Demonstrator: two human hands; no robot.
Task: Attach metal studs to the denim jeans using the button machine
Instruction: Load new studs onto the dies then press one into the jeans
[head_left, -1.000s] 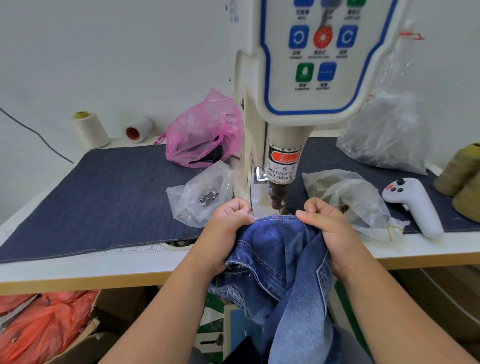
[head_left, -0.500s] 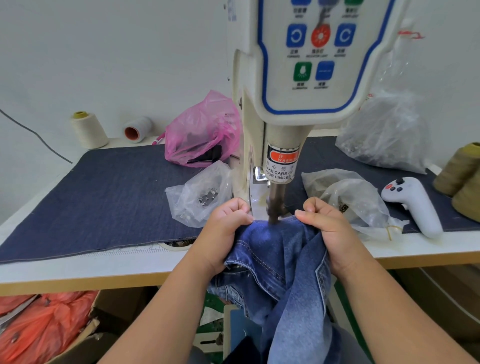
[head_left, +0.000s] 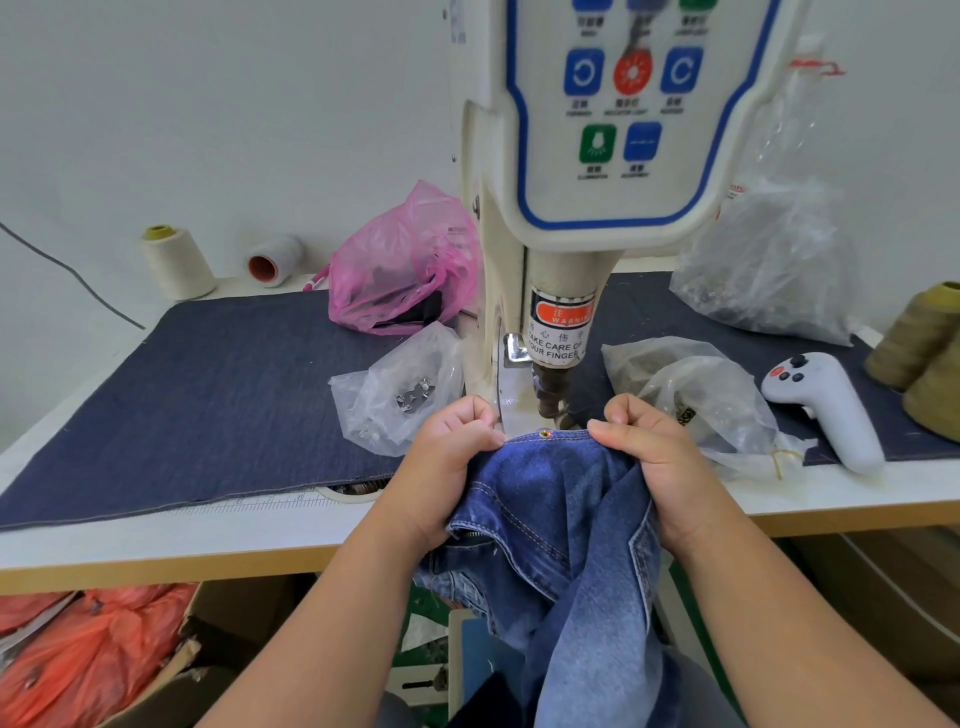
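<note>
A worker's left hand (head_left: 451, 457) and right hand (head_left: 655, 457) each pinch the top edge of a pair of denim jeans (head_left: 558, 519), fingers curled over the fabric, holding it taut below the punch (head_left: 549, 395) of a button machine (head_left: 613, 156). A small metal stud (head_left: 544, 434) sits in the edge between the two hands, just in front of the punch, which stands clear above the cloth. The rest of the garment hangs off the table (head_left: 156, 545) toward the floor. Soft, limp and fairly heavy, the denim would likely sag or drag unless gripped close on both sides of the stud point, fingers kept clear of the punch. Clear bags (head_left: 400, 389) of hardware lie nearby.
</note>
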